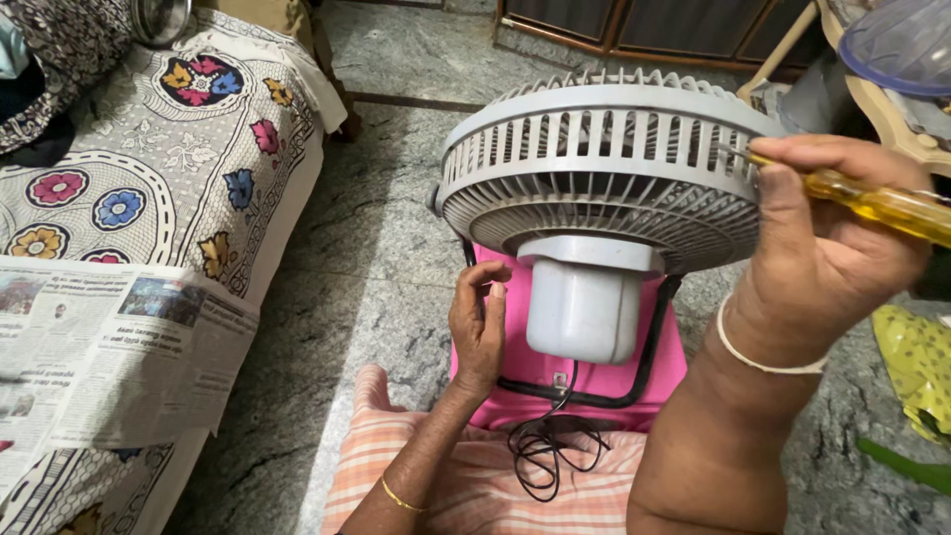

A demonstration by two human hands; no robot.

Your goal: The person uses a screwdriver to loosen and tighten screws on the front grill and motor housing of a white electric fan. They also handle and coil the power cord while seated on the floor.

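Head camera looks steeply down, close above the lap.

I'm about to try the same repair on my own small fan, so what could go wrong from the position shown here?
The right hand drives a yellow-handled screwdriver into the rim of the grey fan cage; a slip could jab the plastic slats or the left hand, whose grip sits just below the cage. The fan's black stand rests on the person's lap rather than firm ground, so it may tip. The loose black cord could snag.

free: stone floor (396,228) between bed and fan | blocked: fan (604,168), bed edge (267,248), coiled cord (545,451)
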